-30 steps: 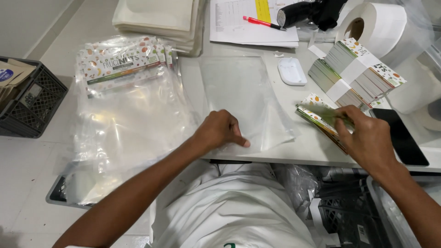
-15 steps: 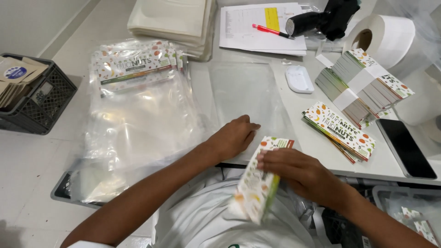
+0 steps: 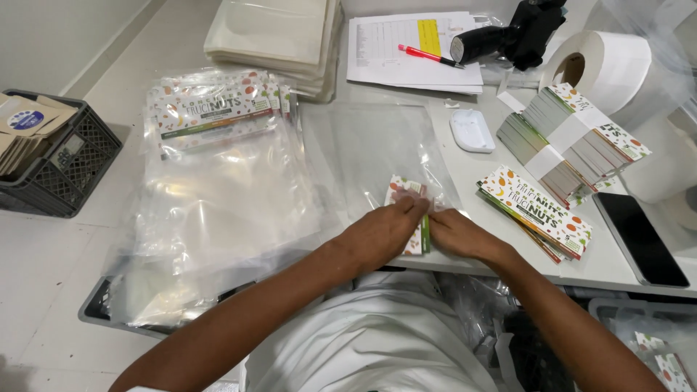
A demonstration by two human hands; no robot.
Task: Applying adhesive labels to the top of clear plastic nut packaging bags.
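Both hands are pinching the same printed card [image 3: 406, 190]: the left hand [image 3: 381, 231] is closing its fingers narrowly over the card's near edge, and the right hand [image 3: 459, 234] is gripping it from the other side, the fingertips of the two hands meeting at the card's green-edged side. The card, white with fruit and nut pictures, is lying on the clear plastic bag [image 3: 377, 152] spread flat on the white table [image 3: 479, 170], near the table's front edge; whether it is sitting on top of the bag or partly inside its mouth I cannot tell.

Just to the right, a small stack of matching cards [image 3: 536, 210] is resting on the table, with a larger banded bundle of cards [image 3: 573, 134] behind it and a black phone [image 3: 639, 236] beside it. To the left, a pile of clear bags with cards already inside [image 3: 218, 109] is lying over loose plastic, and a black crate [image 3: 62, 170] is standing further left.

The likely trouble, as I judge it, is the thin film: it could be sliding or bunching under the fingers, so the card might be catching on the bag's lip and creasing. With the card so close to the table's edge, a loosened pinch could also be letting it slip off toward the person's lap.
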